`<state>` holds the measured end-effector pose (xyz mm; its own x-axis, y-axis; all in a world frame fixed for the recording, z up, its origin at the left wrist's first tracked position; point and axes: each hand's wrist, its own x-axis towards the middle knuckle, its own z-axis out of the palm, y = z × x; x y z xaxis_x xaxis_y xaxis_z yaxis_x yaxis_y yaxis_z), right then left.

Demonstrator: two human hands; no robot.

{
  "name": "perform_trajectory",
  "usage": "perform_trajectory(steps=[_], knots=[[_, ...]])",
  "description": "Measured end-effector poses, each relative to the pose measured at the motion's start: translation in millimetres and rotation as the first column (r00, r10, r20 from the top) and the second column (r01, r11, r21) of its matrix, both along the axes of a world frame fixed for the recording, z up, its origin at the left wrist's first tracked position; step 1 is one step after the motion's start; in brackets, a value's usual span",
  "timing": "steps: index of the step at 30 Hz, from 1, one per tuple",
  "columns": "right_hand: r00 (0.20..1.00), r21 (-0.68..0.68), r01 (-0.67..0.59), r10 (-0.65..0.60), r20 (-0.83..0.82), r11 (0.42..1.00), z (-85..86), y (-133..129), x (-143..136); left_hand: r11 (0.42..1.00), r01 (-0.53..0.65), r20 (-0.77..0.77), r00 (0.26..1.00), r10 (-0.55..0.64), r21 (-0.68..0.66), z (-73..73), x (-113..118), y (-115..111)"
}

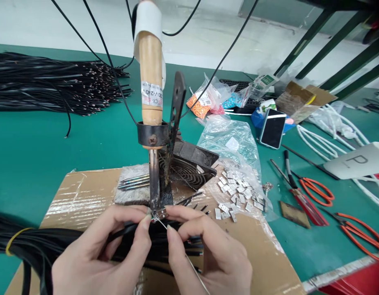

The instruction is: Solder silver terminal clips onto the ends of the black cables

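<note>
A soldering iron (154,176) with a wooden handle is clamped upright in a stand, tip down. Directly under the tip lies a small metal piece (161,213). My left hand (115,250) is closed in a pinch beside the tip, on what looks like the end of a black cable (119,233); its fingertips hide the joint. My right hand (208,250) pinches a thin silvery solder wire (195,270), whose end reaches the tip area. My right index finger is close to the metal piece; whether it touches cannot be made out.
Cardboard (247,250) covers the bench. Small metal plates (238,192) lie by a fan (189,166). Spare tips (134,181) rest left of the iron. Bundled cables (48,86) are far left, more (32,241) near left. Orange-handled scissors (361,233) and a phone (272,129) lie right.
</note>
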<state>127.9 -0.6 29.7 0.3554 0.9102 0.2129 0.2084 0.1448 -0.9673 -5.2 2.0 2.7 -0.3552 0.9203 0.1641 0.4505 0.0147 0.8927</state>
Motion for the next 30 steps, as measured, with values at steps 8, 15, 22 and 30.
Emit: perform_trajectory(steps=[8, 15, 22, 30], knots=[[0.997, 0.083, 0.015, -0.022, 0.072, 0.996, -6.7, 1, 1, 1.0, 0.004, -0.017, 1.0, -0.005, -0.029, -5.6, -1, 1], [0.989, 0.17, -0.007, -0.018, 0.15, 0.985, -6.6, 2, 4, 1.0, 0.015, -0.034, 0.999, -0.015, 0.026, 1.2, 1, -1], [0.987, 0.135, -0.002, -0.019, 0.157, 0.991, -7.2, 1, 2, 0.999, 0.033, -0.027, 0.999, -0.033, 0.01, 7.9, 4, 5], [0.993, 0.028, 0.115, -0.116, 0.031, 0.993, -9.6, -3, 25, 0.998, 0.058, -0.074, 0.996, -0.058, -0.005, 3.9, 4, -6]])
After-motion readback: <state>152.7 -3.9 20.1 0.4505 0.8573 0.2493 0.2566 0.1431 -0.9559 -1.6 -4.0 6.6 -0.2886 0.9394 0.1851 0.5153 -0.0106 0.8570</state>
